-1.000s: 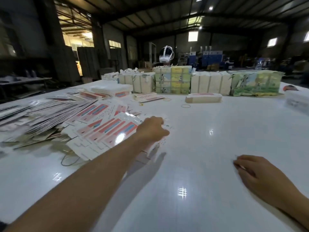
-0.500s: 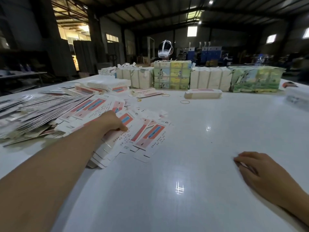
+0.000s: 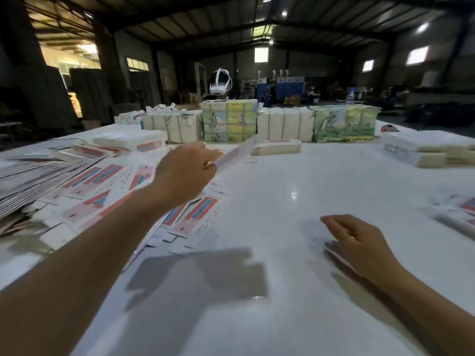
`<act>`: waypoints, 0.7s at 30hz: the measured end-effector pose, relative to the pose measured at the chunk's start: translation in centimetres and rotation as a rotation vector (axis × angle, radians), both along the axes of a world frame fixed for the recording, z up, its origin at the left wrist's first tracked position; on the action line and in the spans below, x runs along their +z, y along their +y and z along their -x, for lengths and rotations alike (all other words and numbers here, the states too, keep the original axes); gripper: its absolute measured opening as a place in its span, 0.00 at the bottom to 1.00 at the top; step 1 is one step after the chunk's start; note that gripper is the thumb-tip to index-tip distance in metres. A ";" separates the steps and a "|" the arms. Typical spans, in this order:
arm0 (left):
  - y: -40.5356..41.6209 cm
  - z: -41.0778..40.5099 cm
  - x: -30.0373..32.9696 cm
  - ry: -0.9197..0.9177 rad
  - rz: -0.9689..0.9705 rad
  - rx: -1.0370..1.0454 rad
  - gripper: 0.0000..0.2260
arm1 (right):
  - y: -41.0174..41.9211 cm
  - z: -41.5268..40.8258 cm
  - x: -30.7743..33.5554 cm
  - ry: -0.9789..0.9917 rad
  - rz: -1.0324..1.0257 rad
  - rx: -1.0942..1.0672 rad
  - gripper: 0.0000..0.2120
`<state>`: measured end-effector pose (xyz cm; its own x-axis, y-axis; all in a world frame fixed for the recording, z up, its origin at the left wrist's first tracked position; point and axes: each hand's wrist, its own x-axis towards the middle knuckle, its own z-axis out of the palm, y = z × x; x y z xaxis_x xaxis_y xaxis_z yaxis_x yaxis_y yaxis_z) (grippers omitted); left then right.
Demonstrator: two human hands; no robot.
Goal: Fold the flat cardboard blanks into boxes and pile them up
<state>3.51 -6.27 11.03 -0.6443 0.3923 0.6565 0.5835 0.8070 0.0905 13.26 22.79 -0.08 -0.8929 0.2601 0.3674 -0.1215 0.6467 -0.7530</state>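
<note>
1. Biggest thing first – the white tabletop (image 3: 295, 176). Its left side is buried under a fanned spread of flat blanks (image 3: 97, 191), red and blue printed, with a denser heap further left. A blocky grey shadow lies on the bare near part, cast by the raised sheet, I'd guess.
2. Along the far edge sits a row of bundled stacks (image 3: 282, 123), some white, some with green and yellow pictures. One folded box (image 3: 276, 146) lies alone just in front of them, so I'd say the pile has barely started.
3. The change: half a second ago the left hand (image 3: 185, 170) was pressed down on the spread. Now it's up in the air, its grip pinched on a single blank (image 3: 237, 152) that sticks out to the right, blurred and clear of the tabletop. So one sheet is separated and folding comes next.
4. The right hand (image 3: 359, 242) has come off the surface a bit – fingers loose and reaching left, holding nothing. Looks ready to take the blank's other end.
5. Small stuff: a rubber band (image 3: 250, 160) lies near the folded box.
</note>
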 end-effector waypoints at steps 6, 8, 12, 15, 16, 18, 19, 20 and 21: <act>11.6 -6.6 -7.7 0.485 0.291 -0.327 0.11 | 1.0 -1.6 3.2 -0.170 1.234 0.150 0.18; 12.9 -6.8 -9.6 0.456 0.252 -0.327 0.12 | 1.4 -1.8 2.6 -0.133 1.133 0.111 0.09; 13.0 -6.6 -11.1 0.126 0.151 -0.180 0.36 | 1.3 -1.8 2.1 -0.149 0.897 0.201 0.07; 12.8 -6.7 -11.0 0.018 0.096 -0.134 0.42 | 0.8 -1.9 1.7 -0.117 0.800 0.237 0.07; 12.7 -6.7 -10.9 0.028 0.084 -0.129 0.43 | 0.7 -1.8 1.5 -0.056 0.750 0.196 0.09; 12.5 -6.7 -10.6 0.026 0.048 -0.104 0.43 | 0.8 -1.9 1.1 0.156 0.400 0.042 0.13; 12.5 -6.7 -10.4 0.021 0.041 -0.083 0.43 | 0.9 -2.1 1.0 0.271 0.115 -0.029 0.14; 12.4 -6.7 -10.3 0.020 0.043 -0.064 0.43 | 0.9 -2.3 0.9 0.346 -0.157 -0.056 0.15; 12.4 -6.8 -10.2 0.023 0.047 -0.048 0.42 | 0.7 -2.3 0.7 0.358 -0.372 -0.044 0.16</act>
